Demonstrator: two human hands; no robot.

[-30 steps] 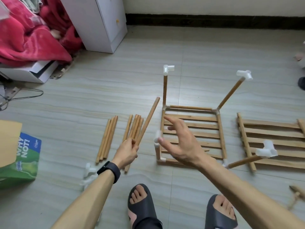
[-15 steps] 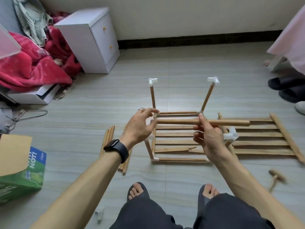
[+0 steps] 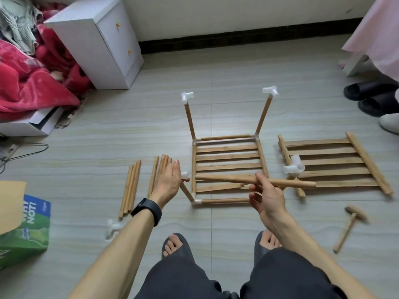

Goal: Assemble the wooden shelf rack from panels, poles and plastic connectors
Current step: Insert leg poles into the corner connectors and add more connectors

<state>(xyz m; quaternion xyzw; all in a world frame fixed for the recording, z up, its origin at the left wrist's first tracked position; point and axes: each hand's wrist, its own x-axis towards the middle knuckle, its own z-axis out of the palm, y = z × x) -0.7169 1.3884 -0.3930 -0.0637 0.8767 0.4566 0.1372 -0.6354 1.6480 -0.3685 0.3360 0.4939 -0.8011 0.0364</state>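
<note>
On the tiled floor (image 3: 108,130), a half-built rack frame (image 3: 228,167): slatted panel lying flat, two rear poles standing up, each capped with a white connector (image 3: 187,97). Just right of it, a second slatted panel (image 3: 332,162) flat on the floor. Left of the frame, loose poles (image 3: 131,186) in a row.

Right hand (image 3: 266,196) closed around one wooden pole (image 3: 254,180), gripped near its middle; pole nearly level above the frame, left end pointing toward the left hand (image 3: 169,183). Left hand open, fingers straight, resting against the near-left connector (image 3: 184,175) on its leaning pole. Small wooden mallet (image 3: 349,225) lying at the right.
</note>
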